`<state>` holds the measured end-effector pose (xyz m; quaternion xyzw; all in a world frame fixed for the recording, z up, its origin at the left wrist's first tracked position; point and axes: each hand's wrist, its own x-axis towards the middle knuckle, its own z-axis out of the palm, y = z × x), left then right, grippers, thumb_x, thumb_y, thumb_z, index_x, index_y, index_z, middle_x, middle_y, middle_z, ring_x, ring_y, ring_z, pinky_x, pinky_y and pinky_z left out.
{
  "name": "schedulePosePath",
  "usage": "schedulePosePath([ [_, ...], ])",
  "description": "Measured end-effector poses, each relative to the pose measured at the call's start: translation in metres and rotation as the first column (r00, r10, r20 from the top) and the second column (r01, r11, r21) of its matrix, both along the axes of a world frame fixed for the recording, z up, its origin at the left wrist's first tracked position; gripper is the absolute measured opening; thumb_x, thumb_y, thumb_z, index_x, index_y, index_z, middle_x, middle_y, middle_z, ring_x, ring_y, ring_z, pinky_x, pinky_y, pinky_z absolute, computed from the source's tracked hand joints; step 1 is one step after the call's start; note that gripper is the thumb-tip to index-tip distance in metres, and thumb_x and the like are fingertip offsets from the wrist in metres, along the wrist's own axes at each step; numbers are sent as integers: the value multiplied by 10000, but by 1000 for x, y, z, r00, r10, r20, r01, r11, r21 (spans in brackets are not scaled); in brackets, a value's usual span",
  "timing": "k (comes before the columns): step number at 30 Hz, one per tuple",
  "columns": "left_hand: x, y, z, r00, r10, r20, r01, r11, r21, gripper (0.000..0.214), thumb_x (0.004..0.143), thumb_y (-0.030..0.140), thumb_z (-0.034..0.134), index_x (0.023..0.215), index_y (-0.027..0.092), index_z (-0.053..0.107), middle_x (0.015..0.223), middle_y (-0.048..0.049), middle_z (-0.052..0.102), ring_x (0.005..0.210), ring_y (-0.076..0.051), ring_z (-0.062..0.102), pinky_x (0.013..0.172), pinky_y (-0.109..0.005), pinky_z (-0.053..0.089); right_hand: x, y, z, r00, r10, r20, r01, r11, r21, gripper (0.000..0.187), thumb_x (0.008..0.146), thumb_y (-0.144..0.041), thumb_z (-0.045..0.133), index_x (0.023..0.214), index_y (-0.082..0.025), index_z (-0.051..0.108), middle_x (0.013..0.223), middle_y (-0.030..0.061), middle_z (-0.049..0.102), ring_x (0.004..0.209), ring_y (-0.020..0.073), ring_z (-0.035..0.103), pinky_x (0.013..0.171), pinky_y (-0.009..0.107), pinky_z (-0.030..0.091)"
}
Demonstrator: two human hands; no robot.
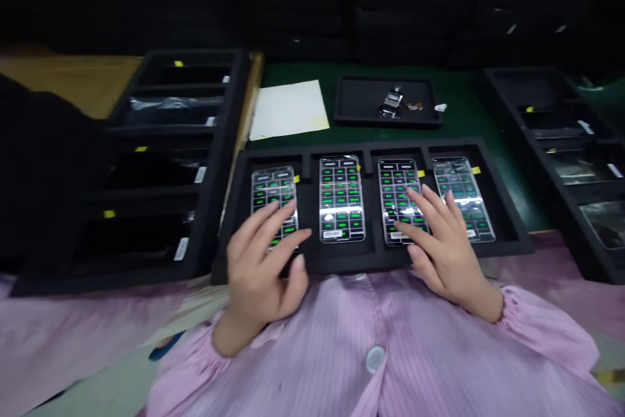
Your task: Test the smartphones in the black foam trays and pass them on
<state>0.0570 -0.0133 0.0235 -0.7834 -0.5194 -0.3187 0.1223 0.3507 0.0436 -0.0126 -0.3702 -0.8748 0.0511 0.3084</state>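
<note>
In front of me lies a black foam tray (342, 261) whose compartments hold several lit phone screens. Each shows a grid of boxes with green text, and small yellow tabs stick out beside them. My left hand (261, 267) is over the leftmost phone screen (261, 181), fingers spread, covering its lower part. A second phone screen (340, 192) lies uncovered to its right. My right hand (442, 241) rests its spread fingertips over the third phone screen (393, 196). Its other fingers reach towards the rightmost phone screen (471, 199). Neither hand grips anything.
On the left stands another black tray (208, 209) with dark screens; a similar tray (551, 176) is at the right. Behind the middle tray are a white sheet (290, 110) and a shallow black tray (359, 101) with small parts, on a green surface (303, 72).
</note>
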Motion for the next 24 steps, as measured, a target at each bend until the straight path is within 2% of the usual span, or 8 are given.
schedulePosePath([
  [4, 11, 5, 0, 998, -25, -62, 16, 989, -147, 339, 831, 245, 526, 1109, 151, 698, 1489, -188, 516, 1396, -384, 444, 1060, -563, 433, -13, 2, -3, 999, 24, 48, -22, 999, -40, 310, 1033, -281, 413, 1175, -167, 664, 1622, 131, 316, 1506, 376, 247, 1207, 666, 184],
  [7, 11, 4, -4, 995, -36, -97, 6, 954, -298, 429, 816, 253, 531, 1216, 169, 660, 1607, -168, 365, 1489, -377, 312, 1094, -568, 397, -10, 3, -10, 1000, 26, -7, -26, 999, -47, 311, 1031, -290, 422, 1219, -161, 633, 1630, 131, 294, 1500, 383, 259, 1207, 665, 199],
  [9, 9, 2, -5, 995, -23, -99, -13, 939, -344, 503, 792, 235, 535, 1284, 170, 614, 1648, -164, 281, 1526, -372, 230, 1125, -582, 359, -7, 4, -13, 1000, 20, -24, -22, 997, -68, 316, 1031, -292, 419, 1239, -157, 616, 1635, 140, 277, 1498, 393, 258, 1199, 668, 222],
  [12, 3, -5, -5, 998, 15, -64, -34, 951, -308, 572, 786, 235, 522, 1352, 161, 550, 1668, -172, 216, 1541, -368, 179, 1144, -591, 328, -5, 3, -15, 999, 9, -45, -13, 995, -101, 313, 1034, -292, 397, 1240, -183, 606, 1640, 128, 269, 1494, 395, 269, 1178, 671, 262],
  [17, -11, -17, -6, 996, 92, -16, -93, 973, -211, 495, 870, 263, 463, 1345, 144, 538, 1662, -175, 232, 1536, -367, 184, 1168, -599, 290, -11, 2, -12, 999, 7, -54, -14, 992, -128, 301, 1028, -297, 400, 1239, -214, 600, 1624, 112, 314, 1482, 383, 306, 1177, 667, 272],
  [21, -23, -24, -7, 984, 180, 10, -176, 971, -163, 444, 894, 241, 458, 1319, 165, 559, 1645, -155, 287, 1524, -357, 227, 1175, -596, 288, -29, 5, -4, 992, 122, -22, -124, 981, -150, 325, 1026, -322, 402, 1275, -219, 583, 1539, 122, 449, 1466, 369, 345, 1176, 665, 288],
  [24, -32, -29, -8, 969, 247, 22, -242, 961, -130, 434, 887, 224, 463, 1301, 168, 579, 1632, -147, 321, 1512, -364, 256, 1173, -604, 295, -47, 9, 0, 980, 199, 10, -195, 968, -159, 375, 1022, -306, 393, 1360, -200, 515, 1408, 128, 583, 1435, 345, 404, 1174, 654, 306],
])
